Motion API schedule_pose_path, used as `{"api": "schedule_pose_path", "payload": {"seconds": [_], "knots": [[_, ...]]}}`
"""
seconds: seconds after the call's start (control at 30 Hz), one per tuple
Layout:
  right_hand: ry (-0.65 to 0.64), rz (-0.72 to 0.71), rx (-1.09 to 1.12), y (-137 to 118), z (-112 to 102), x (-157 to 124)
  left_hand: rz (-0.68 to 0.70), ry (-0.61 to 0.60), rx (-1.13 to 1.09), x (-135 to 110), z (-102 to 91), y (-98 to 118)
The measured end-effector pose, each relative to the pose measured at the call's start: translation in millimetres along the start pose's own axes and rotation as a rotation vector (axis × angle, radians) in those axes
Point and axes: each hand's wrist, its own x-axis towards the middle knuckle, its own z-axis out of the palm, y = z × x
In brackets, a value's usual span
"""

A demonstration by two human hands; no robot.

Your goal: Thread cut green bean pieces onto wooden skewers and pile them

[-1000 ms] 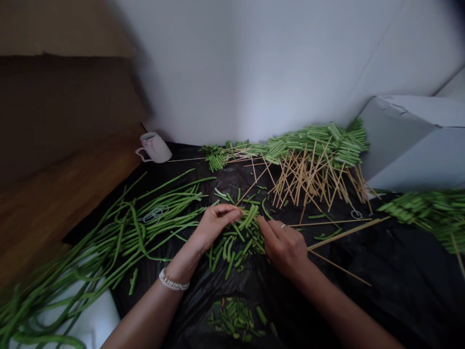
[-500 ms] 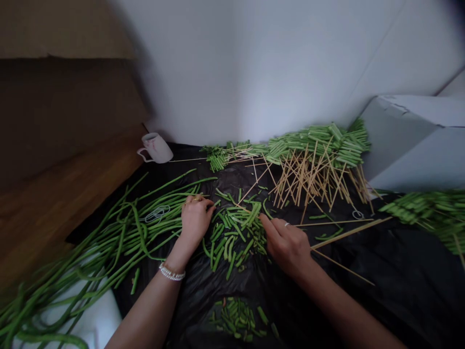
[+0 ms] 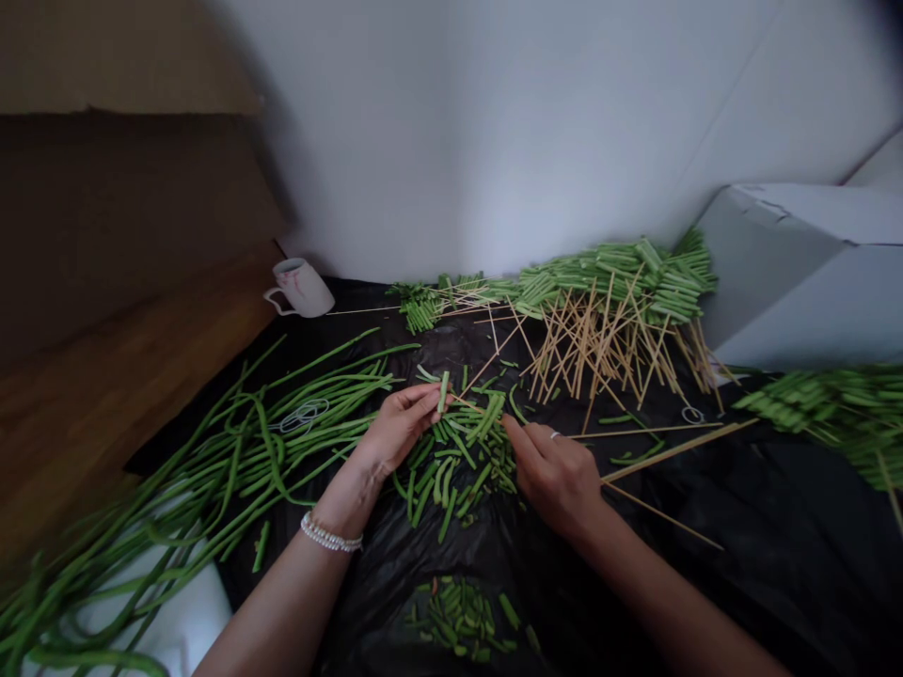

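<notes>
Between its thumb and fingers my left hand (image 3: pixel 405 420) pinches a short cut piece of green bean (image 3: pixel 444 392), held upright at the tip of a thin wooden skewer (image 3: pixel 466 403). My right hand (image 3: pixel 554 470) is closed around that skewer, which carries several bean pieces (image 3: pixel 488 421) just in front of my fingers. Whether the held piece touches the skewer tip I cannot tell. Below both hands lies a pile of loose cut bean pieces (image 3: pixel 444 475). Long uncut beans (image 3: pixel 282 442) spread out left of my left hand.
Filled skewers (image 3: pixel 599 282) are stacked against the pale wall, sticks pointing forward. More bean skewers (image 3: pixel 839 414) lie at the right by a white box (image 3: pixel 797 273). A mug (image 3: pixel 303 288) stands back left. Bare skewers (image 3: pixel 677 449) and small scraps (image 3: pixel 458 616) rest on black plastic (image 3: pixel 395 574).
My left hand has moved right, from the edge of the loose pieces to the skewer tip, and the bean piece in its fingers now shows. My right hand stays in place.
</notes>
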Motion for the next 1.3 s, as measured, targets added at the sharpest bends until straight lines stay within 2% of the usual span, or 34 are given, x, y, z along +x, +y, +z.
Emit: {"api": "schedule_pose_path", "payload": {"seconds": [0.13,0.37,0.87,1.3], "knots": [[-0.009,0.001,0.001,-0.1,-0.1,-0.5,-0.044,-0.066,-0.056,-2.1,0.9,0.4],[-0.04,0.006,0.003,-0.5,0.8,-1.7,-0.05,-0.087,-0.046,-4.1,2.8,2.0],[-0.043,-0.006,-0.003,-2.5,0.3,-0.2,-0.034,0.011,0.006,-4.6,5.4,1.8],[-0.057,-0.016,0.04,-5.1,2.3,-2.7,-0.021,0.019,0.121,-2.5,3.2,-3.9]]}}
